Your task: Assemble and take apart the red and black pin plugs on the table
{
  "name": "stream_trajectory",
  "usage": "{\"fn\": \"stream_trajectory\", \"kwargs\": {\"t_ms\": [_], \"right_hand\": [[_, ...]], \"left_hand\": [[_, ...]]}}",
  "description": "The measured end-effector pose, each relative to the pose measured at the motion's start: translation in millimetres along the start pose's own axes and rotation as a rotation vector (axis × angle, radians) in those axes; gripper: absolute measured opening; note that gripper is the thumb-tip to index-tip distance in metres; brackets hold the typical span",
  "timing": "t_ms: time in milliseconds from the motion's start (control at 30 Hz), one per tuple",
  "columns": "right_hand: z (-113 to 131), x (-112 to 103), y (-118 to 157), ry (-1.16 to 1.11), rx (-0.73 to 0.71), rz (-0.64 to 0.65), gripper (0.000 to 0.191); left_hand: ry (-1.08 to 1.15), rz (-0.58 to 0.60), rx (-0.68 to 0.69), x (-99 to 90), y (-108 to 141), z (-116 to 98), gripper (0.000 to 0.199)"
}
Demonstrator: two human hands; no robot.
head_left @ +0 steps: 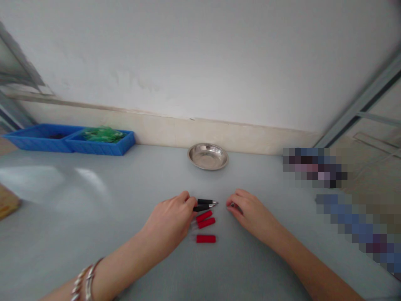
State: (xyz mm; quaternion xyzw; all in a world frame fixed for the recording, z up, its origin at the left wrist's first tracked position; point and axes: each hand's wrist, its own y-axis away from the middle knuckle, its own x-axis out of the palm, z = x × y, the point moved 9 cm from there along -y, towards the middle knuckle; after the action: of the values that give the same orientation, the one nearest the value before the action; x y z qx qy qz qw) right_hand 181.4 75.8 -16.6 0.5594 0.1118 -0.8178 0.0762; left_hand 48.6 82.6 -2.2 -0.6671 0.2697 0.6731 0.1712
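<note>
My left hand (177,213) is closed around a black pen (203,207) whose silver tip points right. Just behind that pen lies a second black pen (205,201), also pointing right; its left end is hidden by my fingers. Three red tubes (206,238), apparently with clear ends, are on the table in front of the pens. Two of them, such as this upper red tube (204,216), are tilted close together beside my left hand. My right hand (247,209) is just right of the pen tips, thumb and fingers in a pinch; anything between them is too small to make out.
A shallow round metal dish (208,167) stands behind my hands near the wall. At the back left are two joined blue trays (120,147), one with green plastic pieces (105,134) in it. A brown object (8,201) sits at the left edge; blurred-out patches cover the right side.
</note>
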Motion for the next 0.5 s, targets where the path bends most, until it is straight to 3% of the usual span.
{"fn": "stream_trajectory", "kwargs": {"t_ms": [200, 500], "right_hand": [[13, -16, 3, -0.167, -0.089, -0.126, 0.019], [26, -15, 3, -0.335, -0.157, -0.062, 0.027]], "left_hand": [[-0.002, -0.110, 0.051, -9.9, 2, -6, 0.022], [0.068, -0.227, 0.156, -15.5, 7, -13, 0.020]]}}
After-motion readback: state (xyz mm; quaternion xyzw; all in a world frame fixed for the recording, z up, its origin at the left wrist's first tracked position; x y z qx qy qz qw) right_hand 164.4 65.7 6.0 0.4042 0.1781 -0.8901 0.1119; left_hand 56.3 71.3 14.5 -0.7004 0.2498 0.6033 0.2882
